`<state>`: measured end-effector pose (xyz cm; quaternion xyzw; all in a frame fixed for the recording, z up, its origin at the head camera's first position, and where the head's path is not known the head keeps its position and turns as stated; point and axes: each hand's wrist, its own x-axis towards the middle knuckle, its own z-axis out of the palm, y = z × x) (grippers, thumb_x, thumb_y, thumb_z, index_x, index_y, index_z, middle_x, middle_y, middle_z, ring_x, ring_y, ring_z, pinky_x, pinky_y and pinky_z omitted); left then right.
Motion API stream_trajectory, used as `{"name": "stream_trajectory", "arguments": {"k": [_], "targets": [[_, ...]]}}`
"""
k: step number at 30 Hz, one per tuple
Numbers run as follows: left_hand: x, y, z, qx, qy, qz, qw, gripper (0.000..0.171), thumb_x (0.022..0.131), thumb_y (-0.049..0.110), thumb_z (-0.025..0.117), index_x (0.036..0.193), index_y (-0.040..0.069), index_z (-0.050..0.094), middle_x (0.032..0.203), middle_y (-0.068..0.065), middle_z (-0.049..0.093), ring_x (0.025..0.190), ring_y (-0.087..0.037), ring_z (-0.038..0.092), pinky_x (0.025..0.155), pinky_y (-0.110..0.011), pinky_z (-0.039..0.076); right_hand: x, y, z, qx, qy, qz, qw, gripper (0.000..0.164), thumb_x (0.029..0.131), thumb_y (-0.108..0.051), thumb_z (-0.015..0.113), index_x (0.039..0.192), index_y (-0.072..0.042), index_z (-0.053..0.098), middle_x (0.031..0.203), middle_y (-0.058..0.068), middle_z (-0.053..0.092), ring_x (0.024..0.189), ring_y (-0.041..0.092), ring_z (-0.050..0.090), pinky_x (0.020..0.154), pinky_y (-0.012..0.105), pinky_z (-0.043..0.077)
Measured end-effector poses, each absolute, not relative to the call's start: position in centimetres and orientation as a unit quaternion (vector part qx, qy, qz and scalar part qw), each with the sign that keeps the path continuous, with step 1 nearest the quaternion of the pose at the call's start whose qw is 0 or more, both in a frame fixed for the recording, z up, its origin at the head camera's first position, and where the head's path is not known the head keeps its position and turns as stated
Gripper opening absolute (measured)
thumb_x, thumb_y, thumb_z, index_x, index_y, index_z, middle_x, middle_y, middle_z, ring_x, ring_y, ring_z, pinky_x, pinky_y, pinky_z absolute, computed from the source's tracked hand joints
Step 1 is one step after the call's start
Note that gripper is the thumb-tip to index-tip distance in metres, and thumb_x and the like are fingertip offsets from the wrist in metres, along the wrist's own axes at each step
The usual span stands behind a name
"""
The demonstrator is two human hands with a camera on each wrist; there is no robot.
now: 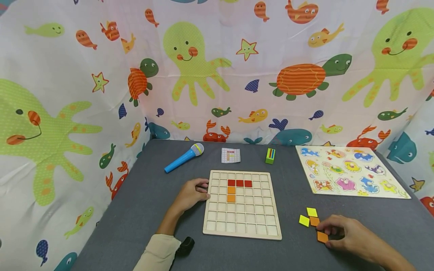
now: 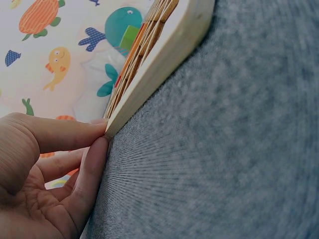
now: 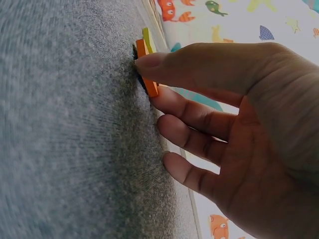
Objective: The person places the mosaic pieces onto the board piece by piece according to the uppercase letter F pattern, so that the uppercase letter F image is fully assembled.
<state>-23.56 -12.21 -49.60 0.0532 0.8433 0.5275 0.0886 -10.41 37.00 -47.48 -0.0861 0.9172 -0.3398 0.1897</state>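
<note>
A wooden grid board (image 1: 242,222) lies on the dark grey table with three red tiles (image 1: 239,183) in a row and two orange tiles (image 1: 231,194) below the leftmost red one. My left hand (image 1: 192,194) holds the board's left edge, its thumb and fingertips at the rim; the left wrist view shows the board's side (image 2: 149,84) at these fingertips. To the right of the board, my right hand (image 1: 349,237) pinches an orange tile (image 1: 322,237) between thumb and finger, close to the tabletop. Just beyond lie another orange tile (image 1: 314,221) and two yellow tiles (image 1: 304,220).
Behind the board are a blue toy microphone (image 1: 183,159), a small pattern card (image 1: 230,155) and a green block with coloured strips (image 1: 270,156). A sea-animal peg puzzle (image 1: 352,171) lies at the back right. A sea-print curtain (image 1: 217,113) stands around the table.
</note>
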Motion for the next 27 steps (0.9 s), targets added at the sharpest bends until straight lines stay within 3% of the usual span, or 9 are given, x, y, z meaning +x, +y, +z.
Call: {"name": "stream_trajectory", "arguments": {"k": [15,22,27], "targets": [[-23.5,-12.3,-49.6,0.059,0.843,0.526,0.090,0.055,0.085,0.004,0.084,0.138,0.001,0.067,0.121,-0.011,0.070,0.104,-0.020,0.072,0.084,-0.033,0.062,-10.3,35.6,-46.9,-0.098,0.931,-0.320,0.145,0.038,0.088,-0.028,0.086,0.122,-0.015,0.075,0.107,0.000,0.064,0.088,0.000,0.055,0.076,0.019,0.054],[-23.5,-12.2,-49.6,0.051,0.843,0.528,0.089,0.054,0.086,0.004,0.083,0.138,0.002,0.068,0.119,-0.010,0.069,0.103,-0.019,0.071,0.085,-0.033,0.063,-10.7,34.3,-46.7,-0.117,0.936,-0.312,0.116,0.037,0.088,-0.026,0.086,0.121,-0.013,0.075,0.106,-0.001,0.064,0.088,0.001,0.057,0.077,0.020,0.056],[-23.5,-12.2,-49.7,0.055,0.844,0.527,0.088,0.054,0.085,0.004,0.084,0.137,0.002,0.068,0.119,-0.011,0.070,0.103,-0.020,0.071,0.085,-0.033,0.063,-11.1,33.0,-46.5,-0.128,0.950,-0.270,0.091,0.037,0.087,-0.033,0.087,0.120,-0.021,0.076,0.106,-0.006,0.062,0.089,0.002,0.052,0.075,0.023,0.051]]}}
